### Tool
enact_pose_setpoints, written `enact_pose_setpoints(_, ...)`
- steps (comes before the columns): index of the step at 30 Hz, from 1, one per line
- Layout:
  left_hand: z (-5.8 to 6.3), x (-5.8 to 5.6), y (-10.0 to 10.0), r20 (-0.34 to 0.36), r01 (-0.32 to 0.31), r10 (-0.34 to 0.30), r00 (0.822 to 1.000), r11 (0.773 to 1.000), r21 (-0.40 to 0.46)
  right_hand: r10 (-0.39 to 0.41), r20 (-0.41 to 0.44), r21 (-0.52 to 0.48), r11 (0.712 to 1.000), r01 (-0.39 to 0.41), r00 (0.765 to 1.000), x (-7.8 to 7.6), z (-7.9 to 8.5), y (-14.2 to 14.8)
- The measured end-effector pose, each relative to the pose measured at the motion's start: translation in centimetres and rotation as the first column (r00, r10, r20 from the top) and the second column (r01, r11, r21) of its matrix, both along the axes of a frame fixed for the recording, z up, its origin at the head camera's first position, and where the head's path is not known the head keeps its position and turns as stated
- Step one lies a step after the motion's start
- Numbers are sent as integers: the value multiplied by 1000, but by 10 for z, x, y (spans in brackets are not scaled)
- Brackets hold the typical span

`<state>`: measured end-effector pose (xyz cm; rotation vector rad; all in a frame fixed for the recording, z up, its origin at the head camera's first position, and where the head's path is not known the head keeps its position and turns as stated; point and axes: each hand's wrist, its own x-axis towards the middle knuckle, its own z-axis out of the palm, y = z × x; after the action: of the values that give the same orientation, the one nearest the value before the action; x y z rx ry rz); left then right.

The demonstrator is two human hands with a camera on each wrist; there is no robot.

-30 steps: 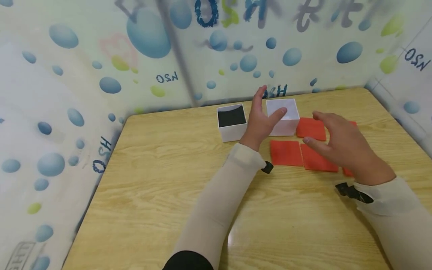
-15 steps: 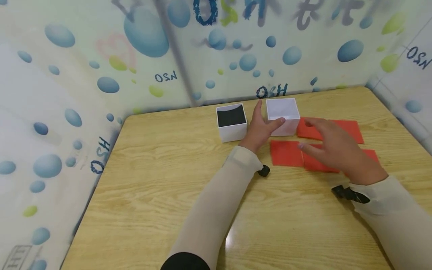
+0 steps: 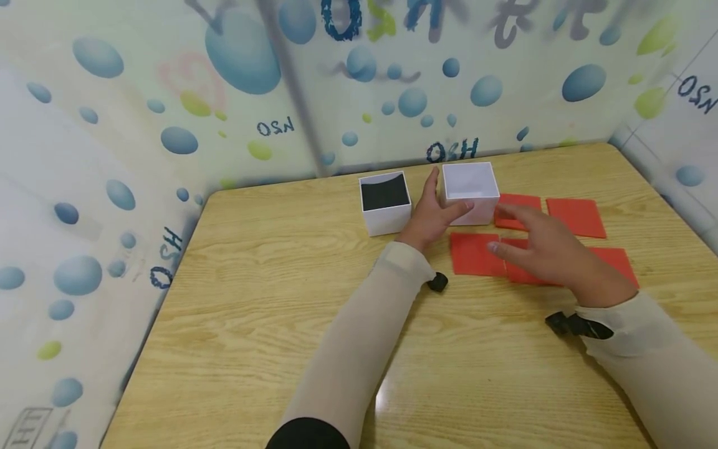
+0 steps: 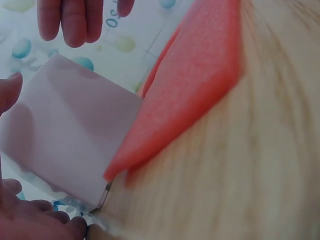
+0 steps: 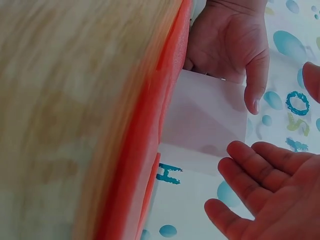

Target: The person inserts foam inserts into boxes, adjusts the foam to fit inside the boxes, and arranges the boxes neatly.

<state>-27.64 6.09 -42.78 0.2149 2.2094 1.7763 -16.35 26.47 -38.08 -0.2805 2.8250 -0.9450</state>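
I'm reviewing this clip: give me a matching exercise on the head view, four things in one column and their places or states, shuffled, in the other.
Things:
1. Left hand
2. Right hand
3. White box with dark inside
4. Red squares

Places or states:
A. Laid flat in two rows
B. Leftmost of the four
C. Hiding part of the red squares
D. Fingers beside the pale-inside box, on its left

Pairs: 1-D, 2-C, 3-B, 4-A

Long cream sleeves [image 3: 359, 337] have small black pieces [image 3: 438, 282] at the cuffs [image 3: 645, 321] and one black area [image 3: 308, 434].
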Motion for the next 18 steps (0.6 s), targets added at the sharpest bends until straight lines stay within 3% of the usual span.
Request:
enact_pose_setpoints(8, -1, -5, 0, 11, 20, -20, 1000, 1000, -5, 8, 66, -34, 999, -6, 998, -5, -3, 2)
enact_pose_setpoints(18, -2, -6, 2, 14, 24, -23, 1000, 1000, -1, 28, 112, -152, 988, -10, 993, -10, -8, 8)
